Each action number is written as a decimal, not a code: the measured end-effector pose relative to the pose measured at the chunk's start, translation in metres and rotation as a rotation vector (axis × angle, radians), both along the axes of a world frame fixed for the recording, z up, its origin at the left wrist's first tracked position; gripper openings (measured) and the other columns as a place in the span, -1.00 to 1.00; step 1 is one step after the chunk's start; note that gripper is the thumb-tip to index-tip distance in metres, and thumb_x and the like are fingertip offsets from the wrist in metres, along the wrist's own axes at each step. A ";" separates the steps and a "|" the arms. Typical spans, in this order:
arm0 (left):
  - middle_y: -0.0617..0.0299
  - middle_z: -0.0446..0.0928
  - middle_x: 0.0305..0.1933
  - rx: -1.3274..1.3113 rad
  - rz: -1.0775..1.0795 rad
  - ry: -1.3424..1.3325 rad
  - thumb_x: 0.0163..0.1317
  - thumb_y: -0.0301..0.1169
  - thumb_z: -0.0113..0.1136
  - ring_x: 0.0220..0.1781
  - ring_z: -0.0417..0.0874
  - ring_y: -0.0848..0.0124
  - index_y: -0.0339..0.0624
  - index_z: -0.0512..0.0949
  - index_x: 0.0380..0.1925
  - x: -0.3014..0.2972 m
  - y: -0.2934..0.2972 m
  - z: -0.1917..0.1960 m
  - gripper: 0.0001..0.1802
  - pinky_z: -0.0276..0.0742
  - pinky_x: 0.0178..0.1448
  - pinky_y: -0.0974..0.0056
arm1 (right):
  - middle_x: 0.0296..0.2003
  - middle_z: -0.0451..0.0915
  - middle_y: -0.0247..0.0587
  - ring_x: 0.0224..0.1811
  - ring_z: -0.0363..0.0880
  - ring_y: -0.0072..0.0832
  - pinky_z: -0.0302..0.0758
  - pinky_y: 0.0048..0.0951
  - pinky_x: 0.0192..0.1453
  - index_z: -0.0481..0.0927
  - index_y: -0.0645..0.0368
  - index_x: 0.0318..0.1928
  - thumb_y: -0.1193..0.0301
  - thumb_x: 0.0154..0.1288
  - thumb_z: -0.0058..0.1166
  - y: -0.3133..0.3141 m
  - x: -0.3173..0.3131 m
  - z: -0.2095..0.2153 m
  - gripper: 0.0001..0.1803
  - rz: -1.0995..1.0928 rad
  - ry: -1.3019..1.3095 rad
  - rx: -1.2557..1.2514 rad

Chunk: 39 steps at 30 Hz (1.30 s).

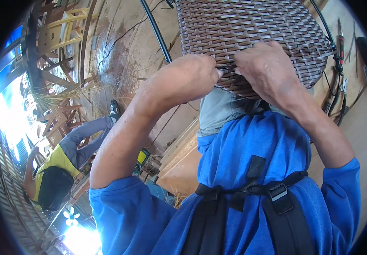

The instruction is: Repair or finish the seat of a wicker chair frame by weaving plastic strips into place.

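Note:
A brown woven panel [243, 32], made of flat glossy strips on a dark metal frame, rests over my lap. Both hands are at its near edge, close together. My left hand [194, 76] has its fingers curled, with thumb and fingertips pinched at the weave; what lies between them is too small to make out. My right hand [266, 66] is bent over the woven surface just to the right, fingers closed on the strips near a small dark gap. Its fingertips are partly hidden by the back of the hand.
Dark metal legs [155, 29] extend from the panel. To the right, pliers [344, 87] and a red-handled screwdriver [341, 44] lie on a wooden surface. A co-worker in yellow [55, 165] sits at the left beside wooden frames [64, 32]. Boards [183, 148] lie near my left side.

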<state>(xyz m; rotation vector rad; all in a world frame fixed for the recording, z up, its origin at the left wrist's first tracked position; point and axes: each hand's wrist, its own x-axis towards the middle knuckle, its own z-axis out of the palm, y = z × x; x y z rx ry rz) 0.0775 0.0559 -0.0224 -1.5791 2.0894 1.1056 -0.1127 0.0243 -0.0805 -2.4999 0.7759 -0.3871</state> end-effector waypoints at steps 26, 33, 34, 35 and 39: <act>-0.03 0.56 -0.45 -0.249 0.174 -0.428 0.26 -0.21 -0.04 -0.34 0.60 0.03 -0.21 0.54 -0.37 0.018 0.051 0.034 -0.70 0.48 -0.25 0.00 | -0.51 0.52 0.00 -0.45 0.52 -0.20 0.43 -0.28 -0.32 0.52 0.29 -0.35 0.32 0.22 0.01 -0.006 0.021 0.016 -0.77 -0.101 -0.128 0.612; -0.04 0.57 -0.47 -0.244 0.112 -0.463 0.27 -0.23 -0.05 -0.36 0.63 0.05 -0.23 0.57 -0.40 0.015 0.049 0.040 -0.69 0.52 -0.27 0.03 | -0.52 0.52 -0.03 -0.47 0.50 -0.23 0.43 -0.30 -0.32 0.52 0.28 -0.35 0.30 0.22 0.01 -0.002 0.017 0.012 -0.75 -0.115 -0.182 0.568; -0.04 0.57 -0.47 -0.244 0.111 -0.465 0.27 -0.23 -0.05 -0.36 0.63 0.05 -0.23 0.57 -0.40 0.014 0.049 0.041 -0.69 0.52 -0.27 0.03 | -0.52 0.52 -0.04 -0.48 0.50 -0.26 0.42 -0.31 -0.32 0.53 0.28 -0.35 0.30 0.21 0.02 -0.001 0.016 0.012 -0.75 -0.125 -0.179 0.595; -0.04 0.58 -0.46 -0.252 0.105 -0.476 0.27 -0.23 -0.04 -0.36 0.63 0.05 -0.22 0.57 -0.39 0.013 0.048 0.041 -0.70 0.52 -0.27 0.03 | -0.52 0.52 -0.05 -0.48 0.50 -0.29 0.42 -0.33 -0.33 0.53 0.28 -0.34 0.30 0.21 0.02 0.000 0.016 0.012 -0.75 -0.135 -0.177 0.623; -0.05 0.58 -0.45 -0.218 0.101 -0.515 0.26 -0.24 -0.03 -0.35 0.63 0.05 -0.21 0.59 -0.36 0.010 0.048 0.043 -0.70 0.53 -0.27 0.04 | -0.53 0.52 -0.07 -0.49 0.49 -0.36 0.41 -0.35 -0.34 0.54 0.27 -0.33 0.30 0.21 0.03 -0.002 0.013 0.009 -0.75 -0.114 -0.197 0.645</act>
